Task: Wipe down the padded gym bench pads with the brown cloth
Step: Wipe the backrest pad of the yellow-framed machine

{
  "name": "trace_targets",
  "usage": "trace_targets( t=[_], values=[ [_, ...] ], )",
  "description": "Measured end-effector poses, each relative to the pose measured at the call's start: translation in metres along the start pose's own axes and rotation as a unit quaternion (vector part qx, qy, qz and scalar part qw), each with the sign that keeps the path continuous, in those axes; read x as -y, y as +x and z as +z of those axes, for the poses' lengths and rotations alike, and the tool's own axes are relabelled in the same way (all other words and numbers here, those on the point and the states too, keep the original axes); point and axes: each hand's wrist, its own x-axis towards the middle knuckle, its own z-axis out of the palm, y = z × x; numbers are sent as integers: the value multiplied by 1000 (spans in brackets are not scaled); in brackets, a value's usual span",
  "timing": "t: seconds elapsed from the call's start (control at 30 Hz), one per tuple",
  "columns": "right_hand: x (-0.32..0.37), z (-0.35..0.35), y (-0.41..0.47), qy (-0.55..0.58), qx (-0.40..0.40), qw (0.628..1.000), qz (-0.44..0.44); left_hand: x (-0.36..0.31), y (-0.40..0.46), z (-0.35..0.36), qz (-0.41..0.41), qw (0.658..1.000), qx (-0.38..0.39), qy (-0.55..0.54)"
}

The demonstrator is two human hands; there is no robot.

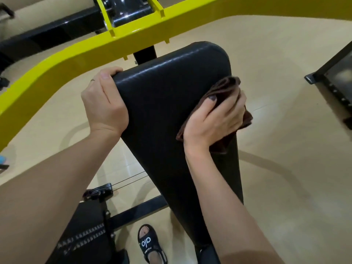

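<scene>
Pale beige gym floor (276, 77) fills the background. A curved yellow-green steel frame bar (62, 67) sweeps across the top and down the left side, with a black metal bracket (125, 10) bolted into it.

Below the bar, a long black padded vinyl bench pad (171, 103) runs from upper centre down toward the bottom edge, tapering narrower lower down. A black base bar (141, 210) crosses the floor beneath it.

Left hand (104, 103) is closed over the pad's upper left edge, thumb on top, fingers wrapped behind and hidden.

Right hand (215, 119) presses a crumpled brown cloth (226, 86) against the pad's right edge, fingers curled and clamped on the fabric; cloth bunches above and behind the hand.

A foot in a black strapped sandal (148, 244) with white lettering stands on the floor, bottom centre.
</scene>
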Motion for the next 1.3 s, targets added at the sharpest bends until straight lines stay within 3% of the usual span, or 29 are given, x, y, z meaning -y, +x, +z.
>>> trace_targets(
  t=[0.1, 0.2, 0.33, 0.43, 0.6, 0.73, 0.87, 1.0, 1.07, 1.13, 1.2, 1.3],
  values=[
    [10, 3, 17, 1, 6, 999, -52, 1, 0, -1, 11, 1000, -4, -6],
    [-35, -8, 16, 29, 34, 995, -85, 2, 1, -1, 14, 1000, -4, -14],
    [-94, -31, -6, 7, 67, 993, 100, 0, -2, -1, 8, 1000, -2, -27],
    [-68, -27, 8, -25, 57, 982, 178, 2, -1, 0, 4, 999, 0, -36],
    [13, 2, 35, 7, 8, 996, 84, 2, -1, -1, 6, 999, 8, -43],
    [-28, -6, 4, -3, 21, 1000, -17, 2, 1, -2, 7, 999, 5, -44],
    [-91, -22, -45, -38, 35, 998, 44, 3, -1, -1, 5, 999, 1, -52],
    [-50, -11, -50, -56, -7, 991, 125, 5, 1, 1, 11, 998, -9, -55],
    [-10, -3, -59, -49, -14, 998, 43, 5, 1, 0, 12, 998, -5, -59],
    [14, -1, -89, -36, 31, 988, -149, 4, 0, 0, 15, 998, -4, -63],
    [7, -8, -126, -34, 115, 945, -305, 3, 1, 0, 15, 998, 1, -69],
    [-54, -23, -151, -69, 177, 886, -422, 4, 3, -3, 7, 997, 9, -75]
  ],
)
